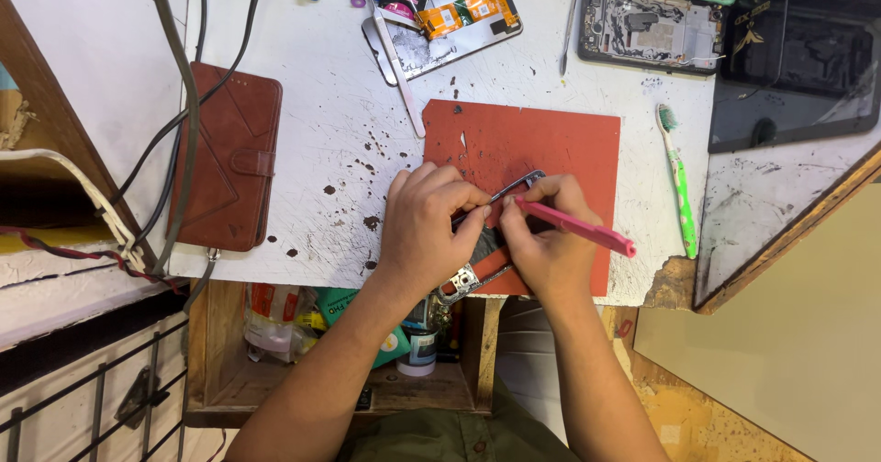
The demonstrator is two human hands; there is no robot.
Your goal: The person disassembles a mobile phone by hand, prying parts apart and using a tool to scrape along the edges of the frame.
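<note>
The small metal-framed phone part (496, 233) sat on the red mat (569, 141) at the worktop's (340, 132) near edge, mostly hidden. The left hand (427, 219) pinched it; the right hand (541, 237) gripped a pink tool (578, 228) against it.

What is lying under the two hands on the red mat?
On the red mat, a metal-edged device shows between the left hand and right hand, which holds a pink tool. The hands cover most of the device.
</note>
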